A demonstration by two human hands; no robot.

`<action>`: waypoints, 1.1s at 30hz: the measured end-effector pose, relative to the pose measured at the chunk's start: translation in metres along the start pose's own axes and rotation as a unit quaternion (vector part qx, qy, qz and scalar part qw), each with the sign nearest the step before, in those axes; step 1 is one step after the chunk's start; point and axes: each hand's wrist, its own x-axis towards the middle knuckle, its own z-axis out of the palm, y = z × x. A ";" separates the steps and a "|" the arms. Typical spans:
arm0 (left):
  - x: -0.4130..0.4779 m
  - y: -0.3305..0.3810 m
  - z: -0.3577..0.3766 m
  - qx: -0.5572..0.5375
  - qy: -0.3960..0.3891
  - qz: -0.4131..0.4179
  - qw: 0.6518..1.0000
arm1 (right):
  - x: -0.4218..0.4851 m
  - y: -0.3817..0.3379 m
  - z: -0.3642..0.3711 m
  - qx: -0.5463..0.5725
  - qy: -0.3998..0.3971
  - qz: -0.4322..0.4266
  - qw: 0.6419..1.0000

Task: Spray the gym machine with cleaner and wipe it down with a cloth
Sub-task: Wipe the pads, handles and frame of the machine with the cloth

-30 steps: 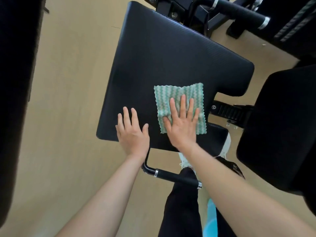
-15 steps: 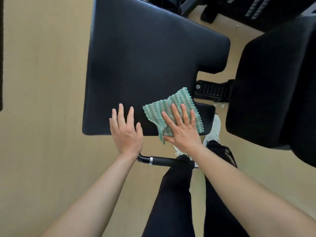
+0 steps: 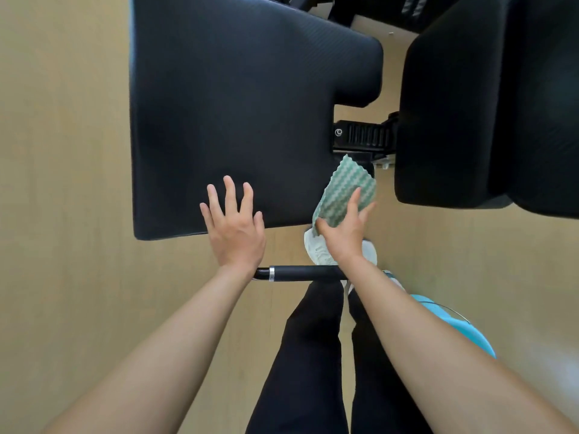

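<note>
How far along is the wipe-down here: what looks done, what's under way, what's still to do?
Done: hard to tell; the pad shows no wet marks. In hand: the right hand holds the cloth at the pad's near right corner, the left hand flat on its near edge. Left: probably the second pad on the right and the handle, neither touched now.

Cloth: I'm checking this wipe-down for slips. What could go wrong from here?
The cloth hangs over the near right corner of the pad, pinched by the right hand; it may slip off toward the floor. The bare left hand rests flat on the pad and may smudge it.
</note>
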 end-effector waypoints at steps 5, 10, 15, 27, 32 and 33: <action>0.000 -0.005 0.005 0.014 0.002 0.015 1.000 | -0.034 -0.025 0.034 0.115 0.036 0.064 0.991; 0.001 -0.007 -0.003 -0.022 -0.022 0.011 0.999 | -0.066 -0.018 0.038 0.117 -0.029 -0.035 0.992; -0.016 0.001 -0.036 -0.242 -0.102 -0.001 0.965 | -0.086 -0.018 -0.002 0.107 -0.139 -0.115 0.978; -0.126 0.004 -0.153 -0.435 -0.151 0.040 0.887 | -0.180 -0.046 -0.082 0.072 -0.371 -0.016 0.926; -0.169 -0.019 -0.206 -0.538 -0.113 -0.021 0.835 | -0.245 -0.067 -0.079 -0.040 -0.406 -0.123 0.904; -0.178 -0.027 -0.214 -0.554 -0.099 -0.029 0.826 | -0.258 -0.069 -0.074 -0.057 -0.390 -0.154 0.906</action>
